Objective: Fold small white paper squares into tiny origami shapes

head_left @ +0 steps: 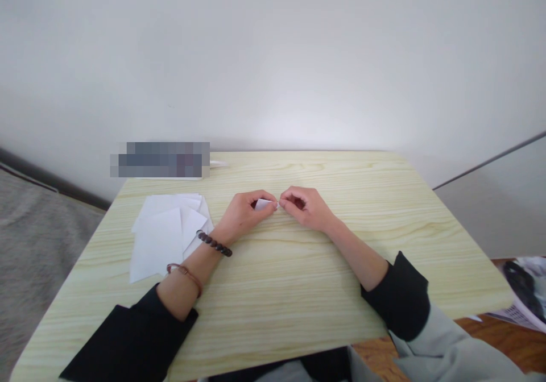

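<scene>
From my remote seat I'm seeing the left sleeve's black cuff (123, 342) filling the near corner, while the right black cuff (403, 299) is topping a grey-green sleeve (460, 342). Off to the right, a pale purple basket (522, 314) is sitting beyond the table's edge. Up the left forearm now: a copper-coloured bangle (187, 274), then a dark beaded bracelet (214, 243). Loose white paper sheets (157, 240) are overlapping on the wood-grain tabletop (290, 291), partly hiding behind that wrist. And here's the action, mid-table! My left hand (245, 214) is pinching a small piece of white paper (263, 204) between thumb and fingers; my right hand (309, 208) is pinching its right tip, fingertips nearly meeting. Farther back, a pixelated object (164, 163) is resting near the pale wall (298, 58); I can't tell what it is.
</scene>
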Action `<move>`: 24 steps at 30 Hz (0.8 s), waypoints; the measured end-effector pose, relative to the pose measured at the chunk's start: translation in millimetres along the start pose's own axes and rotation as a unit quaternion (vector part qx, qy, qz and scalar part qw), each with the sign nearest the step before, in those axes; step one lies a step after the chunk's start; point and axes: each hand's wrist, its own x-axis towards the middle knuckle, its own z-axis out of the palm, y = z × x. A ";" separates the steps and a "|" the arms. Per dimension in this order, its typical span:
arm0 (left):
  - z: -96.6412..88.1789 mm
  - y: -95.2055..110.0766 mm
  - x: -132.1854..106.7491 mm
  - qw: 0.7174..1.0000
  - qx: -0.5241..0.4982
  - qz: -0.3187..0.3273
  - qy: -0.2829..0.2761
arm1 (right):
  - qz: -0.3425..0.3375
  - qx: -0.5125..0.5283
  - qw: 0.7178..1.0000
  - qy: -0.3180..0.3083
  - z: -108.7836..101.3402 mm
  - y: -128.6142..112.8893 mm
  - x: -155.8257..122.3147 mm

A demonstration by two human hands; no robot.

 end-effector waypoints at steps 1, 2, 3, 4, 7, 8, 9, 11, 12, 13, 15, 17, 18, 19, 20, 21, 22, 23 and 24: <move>0.0 0.4 -0.3 1.000 0.003 0.002 0.000 | 0.001 -0.003 1.000 0.000 0.8 0.8 0.4; 0.0 0.8 -0.6 1.000 0.005 0.004 0.002 | 0.004 -0.004 1.000 -0.002 1.7 1.6 0.8; 0.0 1.0 -0.8 1.000 0.006 0.005 0.003 | 0.009 -0.003 1.000 -0.004 2.4 2.5 1.2; -0.1 1.0 -0.9 1.000 0.006 0.004 0.004 | 0.017 0.000 1.000 -0.008 3.0 3.2 1.5; -0.5 -0.2 -0.7 1.000 0.003 -0.003 0.008 | 0.038 0.018 0.999 -0.022 3.2 4.0 2.0; -0.6 -0.8 -0.6 1.000 0.003 -0.006 0.007 | 0.043 0.025 0.998 -0.027 2.8 3.7 2.0; -0.7 -1.3 -0.5 1.000 0.003 -0.008 0.005 | 0.046 0.032 0.998 -0.033 2.1 3.2 2.0; -1.0 -1.9 -0.4 1.000 0.005 -0.013 -0.001 | 0.050 0.043 0.997 -0.044 0.5 1.8 1.8; -1.1 -1.9 -0.4 1.000 0.005 -0.015 -0.004 | 0.050 0.046 0.997 -0.048 -0.3 1.0 1.6; -1.2 -1.6 -0.5 1.000 0.004 -0.018 -0.006 | 0.050 0.048 0.996 -0.051 -1.0 0.4 1.5; -1.5 -0.7 -0.6 1.000 0.002 -0.020 -0.010 | 0.048 0.045 0.996 -0.053 -1.4 -0.3 1.1; -1.6 0.2 -0.8 1.000 0.000 -0.018 -0.013 | 0.044 0.036 0.997 -0.046 -1.0 0.0 0.8; -1.6 0.5 -0.8 1.000 0.000 -0.017 -0.014 | 0.044 0.032 0.998 -0.043 -0.6 0.5 0.7; -1.6 0.6 -0.8 1.000 0.000 -0.017 -0.013 | 0.044 0.030 0.998 -0.041 -0.2 1.1 0.6; -1.5 0.6 -0.7 1.000 0.000 -0.017 -0.013 | 0.044 0.030 0.998 -0.042 0.0 1.6 0.6; -1.5 0.3 -0.7 1.000 0.001 -0.018 -0.012 | 0.045 0.033 0.997 -0.046 0.0 1.9 0.6; -1.4 0.0 -0.6 1.000 0.001 -0.019 -0.011 | 0.047 0.038 0.997 -0.051 -0.2 2.0 0.7; -1.4 -0.5 -0.6 1.000 0.001 -0.020 -0.010 | 0.048 0.044 0.996 -0.055 -0.7 1.8 0.7; -1.3 -0.9 -0.5 1.000 0.001 -0.020 -0.009 | 0.049 0.049 0.996 -0.058 -1.2 1.3 0.8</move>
